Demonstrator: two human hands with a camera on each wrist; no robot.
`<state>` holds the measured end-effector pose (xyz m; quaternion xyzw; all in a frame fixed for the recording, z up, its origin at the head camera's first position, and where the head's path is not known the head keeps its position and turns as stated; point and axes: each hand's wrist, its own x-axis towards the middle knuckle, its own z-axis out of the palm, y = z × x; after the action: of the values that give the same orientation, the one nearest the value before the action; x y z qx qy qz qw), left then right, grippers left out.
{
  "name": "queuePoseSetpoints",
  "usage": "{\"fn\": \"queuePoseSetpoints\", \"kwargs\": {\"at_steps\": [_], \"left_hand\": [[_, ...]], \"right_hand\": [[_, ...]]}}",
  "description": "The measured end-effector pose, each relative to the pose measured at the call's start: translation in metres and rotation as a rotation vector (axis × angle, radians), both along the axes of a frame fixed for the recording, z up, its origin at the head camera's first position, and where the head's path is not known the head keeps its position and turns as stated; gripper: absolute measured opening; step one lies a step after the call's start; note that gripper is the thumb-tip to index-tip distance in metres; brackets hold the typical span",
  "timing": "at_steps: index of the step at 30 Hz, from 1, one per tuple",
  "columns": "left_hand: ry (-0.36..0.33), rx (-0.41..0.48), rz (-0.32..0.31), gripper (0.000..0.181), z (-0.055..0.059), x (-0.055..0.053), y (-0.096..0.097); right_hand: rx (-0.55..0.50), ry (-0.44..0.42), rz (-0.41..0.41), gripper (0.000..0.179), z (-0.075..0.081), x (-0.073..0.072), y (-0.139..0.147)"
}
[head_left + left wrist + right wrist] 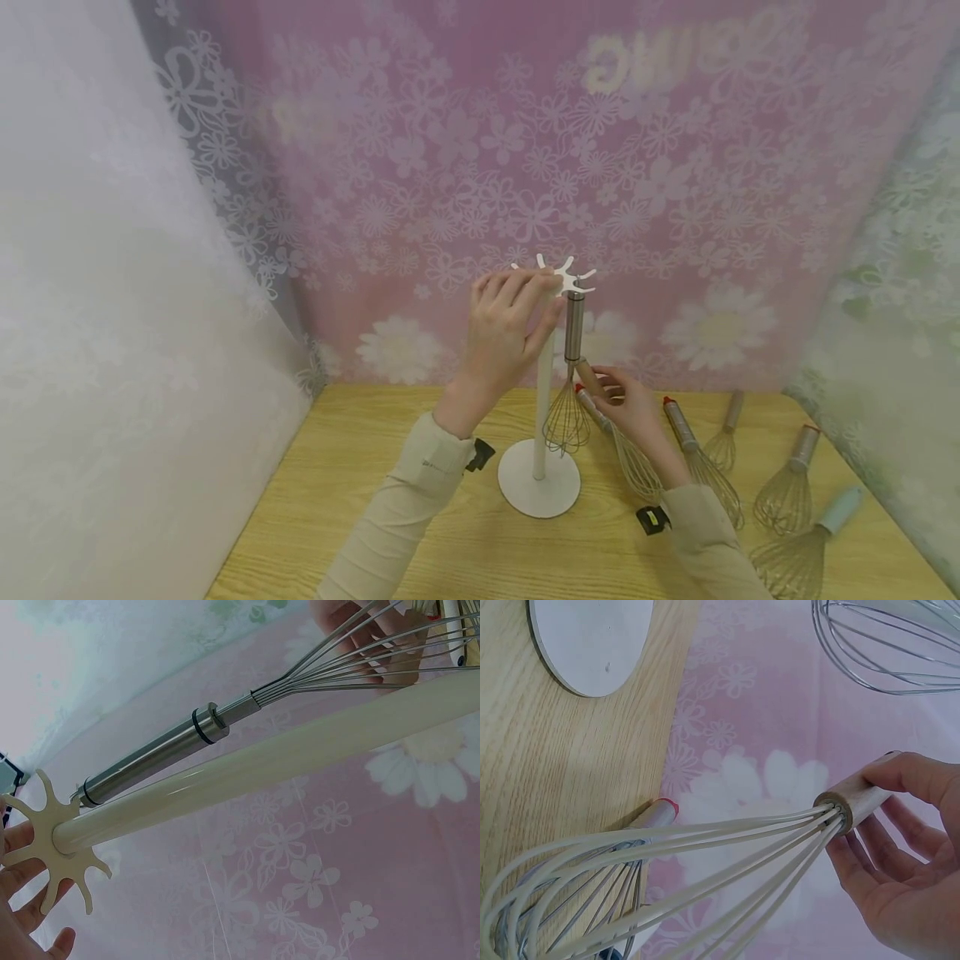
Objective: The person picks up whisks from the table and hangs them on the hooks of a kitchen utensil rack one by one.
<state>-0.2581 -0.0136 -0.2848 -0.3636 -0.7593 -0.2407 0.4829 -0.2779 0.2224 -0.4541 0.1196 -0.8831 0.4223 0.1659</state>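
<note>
A white stand with a round base and a crown of curved hooks stands upright on the table. My left hand is at its top, fingers laid over the hooks, thumb apart below them. From one hook hangs a whisk with a steel handle, wires downward beside the pole. To the right of the pole, my right hand holds a second whisk by its wooden handle, fingers and thumb around it. Its cream-coloured wires slant down over the table.
Behind the held whisk lies one with a red-tipped handle. Further right on the wooden table lie another red-tipped whisk, a small whisk, a steel-handled whisk and one with a light-blue handle. A pink floral backdrop rises behind.
</note>
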Motion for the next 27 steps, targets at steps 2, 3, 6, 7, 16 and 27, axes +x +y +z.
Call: {"fn": "queuePoseSetpoints", "kwargs": {"at_steps": [2,3,6,7,16,27], "left_hand": [[-0.002,-0.001,-0.001,0.026,0.0,0.0,0.0],[-0.003,-0.001,-0.001,0.026,0.0,0.0,0.0],[-0.002,-0.001,-0.003,0.027,0.0,0.001,0.0],[-0.002,-0.001,-0.004,0.027,0.0,0.001,0.0],[0.004,0.006,-0.01,0.028,-0.001,0.0,0.0],[0.01,0.007,-0.008,0.03,0.0,0.0,0.0]], "right_hand": [[-0.009,0.014,-0.003,0.047,0.0,0.002,0.0],[-0.012,0.016,-0.005,0.047,0.0,0.003,-0.001],[-0.022,0.005,-0.007,0.048,0.002,0.008,-0.002],[-0.024,0.001,-0.008,0.048,0.003,0.01,-0.002],[-0.056,0.055,-0.023,0.049,0.008,0.02,-0.002],[-0.07,0.143,-0.063,0.05,0.02,0.027,-0.003]]}}
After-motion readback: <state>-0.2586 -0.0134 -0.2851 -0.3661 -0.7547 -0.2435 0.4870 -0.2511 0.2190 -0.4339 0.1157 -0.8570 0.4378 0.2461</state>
